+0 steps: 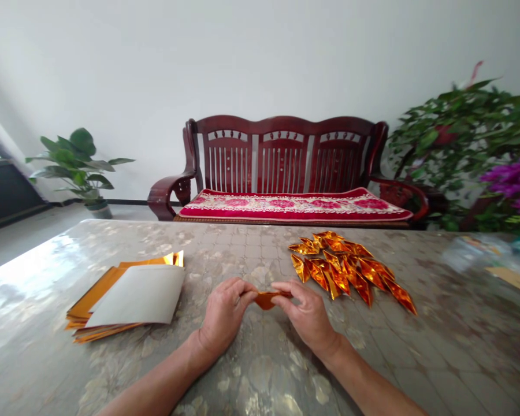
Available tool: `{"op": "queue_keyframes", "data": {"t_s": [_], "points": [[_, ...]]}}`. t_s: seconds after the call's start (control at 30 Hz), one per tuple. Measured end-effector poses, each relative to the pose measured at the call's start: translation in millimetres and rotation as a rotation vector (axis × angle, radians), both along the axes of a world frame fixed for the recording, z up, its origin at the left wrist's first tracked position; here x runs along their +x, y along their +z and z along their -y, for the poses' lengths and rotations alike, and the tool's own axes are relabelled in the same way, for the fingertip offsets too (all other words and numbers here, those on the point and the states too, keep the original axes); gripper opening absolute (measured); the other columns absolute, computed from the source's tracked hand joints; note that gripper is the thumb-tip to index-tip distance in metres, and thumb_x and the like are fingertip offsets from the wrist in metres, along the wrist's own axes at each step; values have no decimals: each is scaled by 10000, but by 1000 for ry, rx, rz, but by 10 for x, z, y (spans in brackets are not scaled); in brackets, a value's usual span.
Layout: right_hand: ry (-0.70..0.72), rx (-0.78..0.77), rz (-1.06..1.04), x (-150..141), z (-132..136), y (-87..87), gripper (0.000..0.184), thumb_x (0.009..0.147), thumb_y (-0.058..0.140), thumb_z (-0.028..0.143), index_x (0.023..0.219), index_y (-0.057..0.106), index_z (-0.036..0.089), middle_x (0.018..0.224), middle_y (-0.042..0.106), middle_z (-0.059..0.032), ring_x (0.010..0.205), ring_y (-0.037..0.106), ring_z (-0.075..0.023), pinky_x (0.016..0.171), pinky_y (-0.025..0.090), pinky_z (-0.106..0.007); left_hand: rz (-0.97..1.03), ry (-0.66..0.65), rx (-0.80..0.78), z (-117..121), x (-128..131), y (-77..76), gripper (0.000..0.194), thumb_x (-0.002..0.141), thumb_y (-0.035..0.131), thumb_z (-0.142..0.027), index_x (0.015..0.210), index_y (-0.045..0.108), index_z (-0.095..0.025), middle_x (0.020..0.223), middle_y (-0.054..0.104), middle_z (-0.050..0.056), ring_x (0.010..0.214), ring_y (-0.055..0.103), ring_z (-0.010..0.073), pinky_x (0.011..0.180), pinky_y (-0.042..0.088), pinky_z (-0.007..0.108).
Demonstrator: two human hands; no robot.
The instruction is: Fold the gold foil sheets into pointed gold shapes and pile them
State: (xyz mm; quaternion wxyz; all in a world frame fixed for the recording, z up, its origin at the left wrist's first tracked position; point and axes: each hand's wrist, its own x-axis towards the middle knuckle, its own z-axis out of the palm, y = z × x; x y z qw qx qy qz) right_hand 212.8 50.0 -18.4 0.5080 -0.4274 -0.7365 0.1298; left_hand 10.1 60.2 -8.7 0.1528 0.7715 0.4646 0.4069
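Left hand (pixel 223 316): closed, thumb and fingers pinching one end of a small folded strip of orange-gold foil (pixel 271 299), held just above the table
Right hand (pixel 305 315): closed likewise on the strip's other end
Table with a glossy mottled grey-brown top (pixel 260 370): beneath both hands
Stack of square orange-gold foil sheets (pixel 99 300): on the table, left of the left hand, a white-backed sheet (pixel 134 294) lying on top
Heap of pointed folded gold foil pieces (pixel 342 268): on the table, just beyond the right hand, not touching it
Clear plastic bag (pixel 474 251): far right of the table
Dark red wooden bench (pixel 281 150) with slatted back: beyond the table, bearing a red floral seat cushion (pixel 294 207)
Broad-leaved potted plant (pixel 75 164): on the floor, left of the bench
Leafy green plant (pixel 463 138): right of the bench, purple flowers (pixel 513 182) before it
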Motion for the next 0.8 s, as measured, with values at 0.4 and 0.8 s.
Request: {"op": "queue_keyframes", "data": {"t_s": [0.4,0.8], "points": [[35,49,110,83,6,85,137,906,648,258,1006,739,268,846,700,-17,787,668,-157,721,535,-258,32,8,-95,16,-2,30,214,922,540,-314,775,657,-214,777,676,9,764,619,176,716,440,273],[48,-68,178,87,10,115,106,896,647,196,812,692,242,771,642,9,749,620,-148,703,468,-248,-177,-31,130,-9,-32,3,173,958,564,-251,804,623,-200,800,652,10,794,578,182,750,395,297]]}}
